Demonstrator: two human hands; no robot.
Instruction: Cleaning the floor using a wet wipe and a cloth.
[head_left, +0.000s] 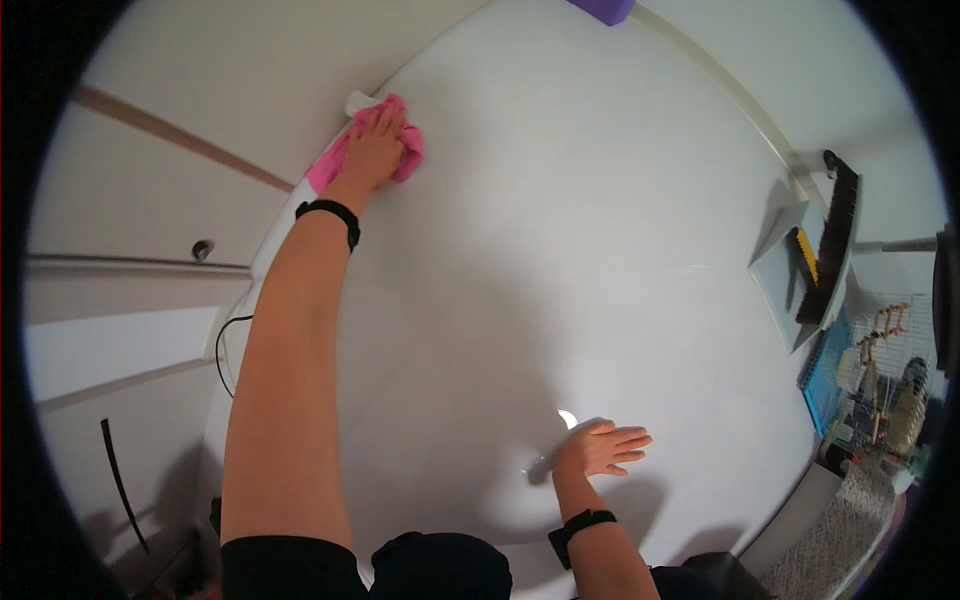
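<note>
A crumpled pink cloth (412, 154) lies at the left edge of a broad, smooth white surface (600, 210). My left hand (377, 150) is stretched far forward, pressed down over this cloth with the fingers on top. Just past the cloth, at the same edge, is a small white object (360, 103) whose kind I cannot tell. My right hand (598, 450) is low and nearer my body, palm down with its fingers apart and nothing in it. A bright spot (568, 418) shows on the white surface beside that hand's thumb side.
Left of the surface stand pale panels with a round knob (202, 250) and a black cable (218, 349). At the right are a white holder (776, 277) with a dark brown item, a wire rack (896, 330) with assorted things, and grey woven fabric (832, 529). Something purple (606, 9) shows at the top.
</note>
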